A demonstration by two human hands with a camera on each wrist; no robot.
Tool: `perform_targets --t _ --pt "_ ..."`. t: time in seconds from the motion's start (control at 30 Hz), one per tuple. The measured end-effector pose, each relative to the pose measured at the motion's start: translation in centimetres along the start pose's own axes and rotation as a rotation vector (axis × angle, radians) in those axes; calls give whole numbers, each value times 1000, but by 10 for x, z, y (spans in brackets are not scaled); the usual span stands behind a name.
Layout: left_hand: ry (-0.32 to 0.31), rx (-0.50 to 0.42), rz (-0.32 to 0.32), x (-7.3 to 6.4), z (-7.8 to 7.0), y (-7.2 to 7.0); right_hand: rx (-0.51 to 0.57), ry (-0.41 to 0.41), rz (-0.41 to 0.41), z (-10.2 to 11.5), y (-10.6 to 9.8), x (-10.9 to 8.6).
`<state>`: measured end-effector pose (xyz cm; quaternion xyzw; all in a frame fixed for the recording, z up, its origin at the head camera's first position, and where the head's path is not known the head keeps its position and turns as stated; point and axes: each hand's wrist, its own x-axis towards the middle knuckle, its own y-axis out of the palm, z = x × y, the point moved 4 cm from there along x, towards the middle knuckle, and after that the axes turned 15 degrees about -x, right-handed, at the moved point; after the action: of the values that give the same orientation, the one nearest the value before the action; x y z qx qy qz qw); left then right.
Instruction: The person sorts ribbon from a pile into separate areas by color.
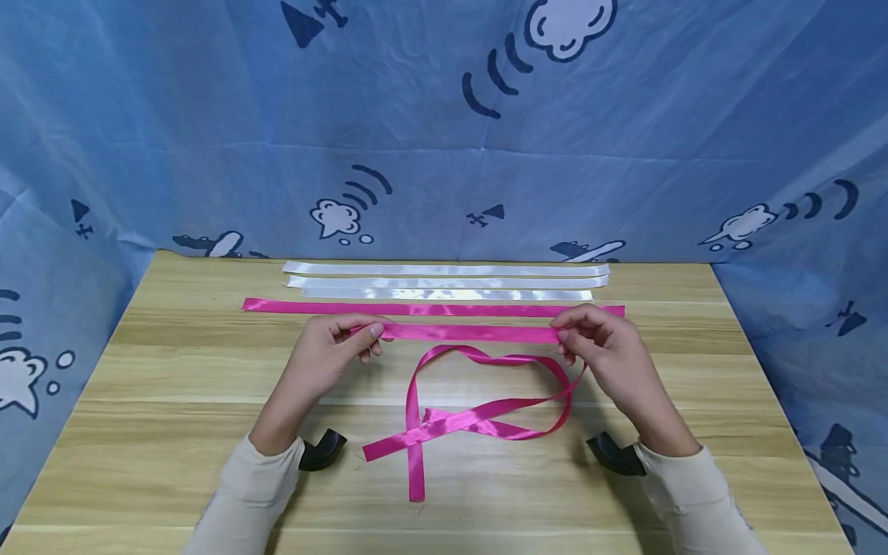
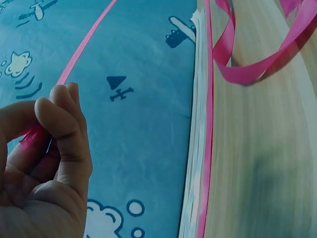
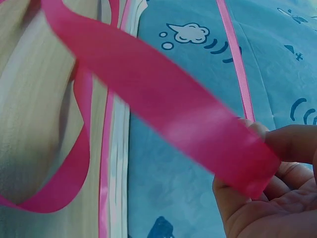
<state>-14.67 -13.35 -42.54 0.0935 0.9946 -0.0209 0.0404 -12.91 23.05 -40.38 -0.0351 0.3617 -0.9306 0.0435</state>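
A satin pink ribbon (image 1: 472,333) is stretched level between the two hands, above the wooden table. Its end is pinched between thumb and fingers of the left hand (image 1: 336,347); a short bit of pink shows inside the curled fingers in the left wrist view. The right hand (image 1: 610,351) pinches the ribbon at the other side of the taut stretch. From the right hand a pink length (image 3: 163,94) hangs down toward the table. Below the hands, loose pink ribbon (image 1: 458,420) lies in a twisted loop, with its ends crossing at the left.
Behind the hands, a straight pink ribbon (image 1: 416,309) lies flat across the table (image 1: 173,370). Three white ribbons (image 1: 444,270) lie parallel beyond it, near the back edge. Blue printed cloth (image 1: 416,100) hangs at the back and sides. Black wrist devices (image 1: 322,451) sit by the cuffs.
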Motion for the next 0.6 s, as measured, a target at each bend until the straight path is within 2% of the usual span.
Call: perform_targets --t 0.27,0.6 --pt "-12 -14 -58 -6 -1 -17 3 4 -19 -2 -6 0" --pt "-2 -114 -119 -12 3 -38 42 7 -48 -7 -14 1"
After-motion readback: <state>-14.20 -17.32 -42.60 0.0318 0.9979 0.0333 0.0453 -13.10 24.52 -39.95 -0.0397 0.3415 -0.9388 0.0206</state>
